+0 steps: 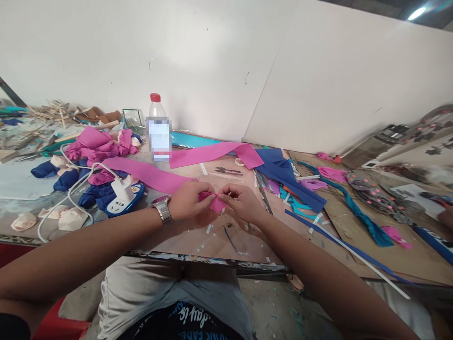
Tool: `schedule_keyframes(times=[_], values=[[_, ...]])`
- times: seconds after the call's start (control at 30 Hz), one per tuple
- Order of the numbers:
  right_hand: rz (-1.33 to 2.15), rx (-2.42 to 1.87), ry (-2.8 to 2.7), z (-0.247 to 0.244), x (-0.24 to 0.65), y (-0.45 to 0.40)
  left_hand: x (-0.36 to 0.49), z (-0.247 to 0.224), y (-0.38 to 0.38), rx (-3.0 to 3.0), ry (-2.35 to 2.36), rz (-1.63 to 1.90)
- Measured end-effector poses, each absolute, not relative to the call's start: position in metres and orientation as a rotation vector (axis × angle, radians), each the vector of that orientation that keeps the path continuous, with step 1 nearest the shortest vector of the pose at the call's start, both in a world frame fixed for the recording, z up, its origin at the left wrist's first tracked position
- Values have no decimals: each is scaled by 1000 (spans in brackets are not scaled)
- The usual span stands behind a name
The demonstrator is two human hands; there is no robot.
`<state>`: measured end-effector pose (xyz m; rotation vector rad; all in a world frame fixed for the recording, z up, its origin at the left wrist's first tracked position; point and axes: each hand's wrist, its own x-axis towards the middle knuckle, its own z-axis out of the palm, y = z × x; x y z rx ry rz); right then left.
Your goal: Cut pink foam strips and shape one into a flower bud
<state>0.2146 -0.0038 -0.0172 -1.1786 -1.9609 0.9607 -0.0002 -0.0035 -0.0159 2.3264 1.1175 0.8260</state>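
Both my hands meet above the near part of the table, pinching a pink strip (155,177) that looks like crepe paper. My left hand (187,200) is closed on its gathered end, thumb pressed over the fingers. My right hand (242,203) grips the same end between thumb and fingertips, almost touching the left. A small pink flap hangs below the fingertips. From my left hand the strip runs back leftward over the table. Beyond the hands lie thread snips (228,170), a small tape roll (239,162) and another pink strip (208,153).
At left, a white-corded power strip (122,204) sits among pink, blue and cream rolled paper pieces (92,141). A red-capped bottle (155,108) stands near the wall. Blue strips (293,177) and a white stick (368,262) lie right. Another person's hand (446,215) shows at far right.
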Motion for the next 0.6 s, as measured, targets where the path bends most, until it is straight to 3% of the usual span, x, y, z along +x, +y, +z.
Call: schedule_keyframes(times=[0.6], values=[[1100,-1146,-1918,-12,219,3,-3,-21,1,2257,1030,919]])
